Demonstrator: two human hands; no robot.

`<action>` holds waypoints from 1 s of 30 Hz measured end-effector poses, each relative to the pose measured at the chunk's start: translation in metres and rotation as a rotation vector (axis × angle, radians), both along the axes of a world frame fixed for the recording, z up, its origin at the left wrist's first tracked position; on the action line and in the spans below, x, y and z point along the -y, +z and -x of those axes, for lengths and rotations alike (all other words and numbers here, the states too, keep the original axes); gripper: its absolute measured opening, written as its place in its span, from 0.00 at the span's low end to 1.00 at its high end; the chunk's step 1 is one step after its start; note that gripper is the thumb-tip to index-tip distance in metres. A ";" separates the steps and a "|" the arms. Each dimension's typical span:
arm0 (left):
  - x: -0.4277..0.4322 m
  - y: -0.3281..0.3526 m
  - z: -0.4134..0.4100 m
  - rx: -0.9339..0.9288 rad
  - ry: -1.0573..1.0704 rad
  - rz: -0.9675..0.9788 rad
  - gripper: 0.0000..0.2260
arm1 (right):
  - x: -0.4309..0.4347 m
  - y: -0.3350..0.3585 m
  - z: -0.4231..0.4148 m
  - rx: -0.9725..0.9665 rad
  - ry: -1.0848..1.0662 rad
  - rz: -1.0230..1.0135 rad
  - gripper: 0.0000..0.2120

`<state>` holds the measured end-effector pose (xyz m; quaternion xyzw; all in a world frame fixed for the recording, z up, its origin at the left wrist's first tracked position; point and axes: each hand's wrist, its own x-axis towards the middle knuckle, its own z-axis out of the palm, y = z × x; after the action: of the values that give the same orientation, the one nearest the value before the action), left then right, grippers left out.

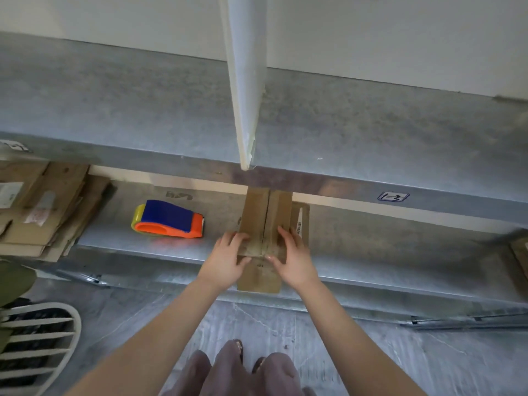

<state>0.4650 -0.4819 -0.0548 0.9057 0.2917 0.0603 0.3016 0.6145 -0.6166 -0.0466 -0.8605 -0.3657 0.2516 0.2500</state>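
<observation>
Two metal shelves are showing, upper shelf (114, 110) and lower shelf (400, 252), with two labels, left label (14, 145) and right label (393, 196). The lower shelf is carrying one cardboard box (258, 212), one tape dispenser (168, 220) and one pile of flattened cardboard (37, 210). Two hands are showing, left hand (225, 258) and right hand (294, 258), plus one white chair (43, 338).

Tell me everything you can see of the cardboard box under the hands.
The cardboard box is brown, narrow and long, lying on the lower metal shelf with its far end under the upper shelf. Its two top flaps are closed, meeting in a seam that runs away from the person. Clear tape covers the seam's near end and folds down the front face. The left hand and right hand press on the top either side of the seam, thumbs at the front edge.
</observation>
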 end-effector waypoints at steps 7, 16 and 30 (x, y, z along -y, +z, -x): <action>-0.044 0.034 0.050 -0.107 -0.242 -0.576 0.28 | 0.004 0.024 0.028 0.479 0.137 -0.153 0.26; -0.146 0.060 0.103 -0.196 -0.267 -0.697 0.26 | -0.101 0.041 0.090 0.517 0.311 -0.151 0.22; -0.212 0.034 0.079 -0.320 -0.380 -0.347 0.30 | -0.151 -0.012 0.118 0.418 0.106 0.132 0.26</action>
<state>0.3860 -0.2704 -0.0206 0.9801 0.1460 -0.0918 0.0986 0.4960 -0.4660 -0.0585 -0.8880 -0.4371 0.1040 0.0981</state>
